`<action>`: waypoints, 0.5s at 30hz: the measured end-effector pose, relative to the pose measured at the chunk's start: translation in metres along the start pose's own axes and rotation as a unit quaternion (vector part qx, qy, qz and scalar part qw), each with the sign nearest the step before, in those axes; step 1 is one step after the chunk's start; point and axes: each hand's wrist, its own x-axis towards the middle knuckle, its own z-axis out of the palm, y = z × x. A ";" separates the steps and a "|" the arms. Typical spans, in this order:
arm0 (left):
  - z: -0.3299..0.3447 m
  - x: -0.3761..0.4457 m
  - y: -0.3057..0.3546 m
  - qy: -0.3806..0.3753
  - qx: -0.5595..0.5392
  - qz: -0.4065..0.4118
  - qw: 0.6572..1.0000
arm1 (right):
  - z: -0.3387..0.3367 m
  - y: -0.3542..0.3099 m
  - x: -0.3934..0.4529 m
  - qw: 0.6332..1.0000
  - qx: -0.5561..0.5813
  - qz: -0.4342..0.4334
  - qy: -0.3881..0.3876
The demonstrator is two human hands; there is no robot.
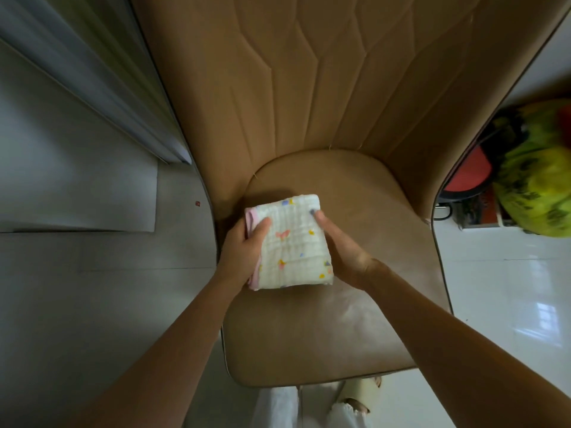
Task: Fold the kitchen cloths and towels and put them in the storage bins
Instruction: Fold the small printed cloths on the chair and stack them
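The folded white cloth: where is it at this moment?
In the head view the folded white cloth lies at the left front of the tan chair seat, held between the left hand and right hand.

A tan padded chair (355, 304) carries one folded white cloth (293, 245) on its seat, near the left edge

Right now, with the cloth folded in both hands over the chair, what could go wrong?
1. The folded cloth is held only at its sides by the left hand and right hand, so its layers might slip open when carried.
2. It sits near the left edge of the chair, so if let go it could slide to the floor.
3. No storage bin is in view, so the carry might be long and the fold could loosen.
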 end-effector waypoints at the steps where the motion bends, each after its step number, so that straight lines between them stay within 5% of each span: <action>1: 0.002 0.000 -0.002 0.036 0.036 0.030 0.998 | 0.003 0.001 0.000 1.000 -0.021 0.005 0.012; 5: 0.002 -0.006 -0.006 0.115 0.071 0.045 0.990 | 0.012 0.001 -0.004 0.994 -0.032 -0.021 0.098; 10: 0.003 -0.048 0.032 -0.091 -0.162 -0.132 0.974 | 0.018 -0.021 -0.065 0.999 0.021 -0.026 0.042; 15: 0.035 -0.118 0.111 -0.249 -0.205 -0.153 0.934 | -0.002 -0.057 -0.179 0.997 0.061 -0.045 0.031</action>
